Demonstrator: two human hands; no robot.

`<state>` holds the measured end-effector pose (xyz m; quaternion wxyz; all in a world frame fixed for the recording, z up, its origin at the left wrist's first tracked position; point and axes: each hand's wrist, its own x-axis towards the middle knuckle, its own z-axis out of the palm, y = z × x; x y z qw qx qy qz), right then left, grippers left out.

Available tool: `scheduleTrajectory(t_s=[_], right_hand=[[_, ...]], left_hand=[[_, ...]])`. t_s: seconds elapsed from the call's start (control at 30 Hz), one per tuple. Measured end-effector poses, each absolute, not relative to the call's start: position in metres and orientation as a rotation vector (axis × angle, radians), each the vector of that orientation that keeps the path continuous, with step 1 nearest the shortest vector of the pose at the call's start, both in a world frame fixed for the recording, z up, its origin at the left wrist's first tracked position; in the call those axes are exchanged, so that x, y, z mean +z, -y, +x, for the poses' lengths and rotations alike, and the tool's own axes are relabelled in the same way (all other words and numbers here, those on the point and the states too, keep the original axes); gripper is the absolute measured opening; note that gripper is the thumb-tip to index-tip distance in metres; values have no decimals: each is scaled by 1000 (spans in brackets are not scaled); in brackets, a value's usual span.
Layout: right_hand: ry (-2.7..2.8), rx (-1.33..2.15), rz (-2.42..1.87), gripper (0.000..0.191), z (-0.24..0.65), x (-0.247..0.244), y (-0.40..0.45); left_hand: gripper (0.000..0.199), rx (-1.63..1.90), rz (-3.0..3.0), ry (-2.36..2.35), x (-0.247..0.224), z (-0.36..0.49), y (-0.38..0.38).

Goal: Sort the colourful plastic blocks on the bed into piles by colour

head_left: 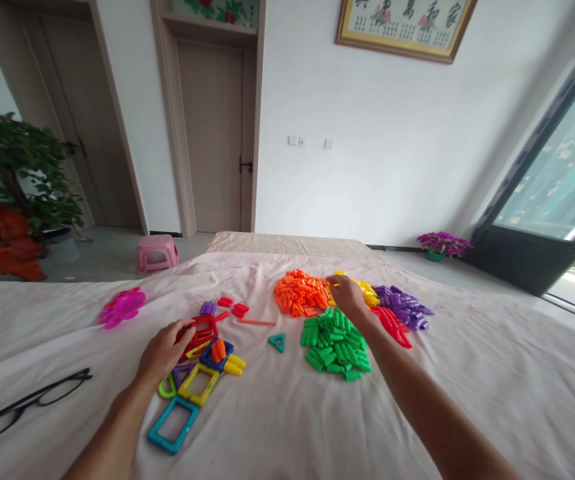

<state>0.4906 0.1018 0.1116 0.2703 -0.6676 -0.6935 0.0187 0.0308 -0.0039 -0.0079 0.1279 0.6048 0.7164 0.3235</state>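
My left hand rests at the red magnetic tiles, its fingers stretched out over their left edge. Just below lie a yellow square tile frame, a blue tile with orange tube pieces on it, a teal rectangular frame and yellow tube pieces. My right hand reaches to the yellow pile, fingers closed together; a bit of yellow shows at the fingertips, but what they hold is unclear. Beside it are the orange pile and green pile.
Red pieces and a purple pile lie to the right. A teal triangle and a thin orange stick sit mid-cloth. Magenta plastic pieces and black-framed glasses lie left. A pink stool stands beyond.
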Motion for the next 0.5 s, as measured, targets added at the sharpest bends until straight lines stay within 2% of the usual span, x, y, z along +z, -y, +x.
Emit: scheduleTrajectory(t_s=[0.23,0.37,0.5], right_hand=[[2355,431,-1306,20,356,75,-14],[2460,476,-1344,32,319,64,14],[2510,505,-1366,28,311,55,19]], left_hand=[[40,974,1721,-2072,-1,35,8],[45,944,1729,-2075,-5,32,5],[42,965,1728,-2087,-6,31,4]])
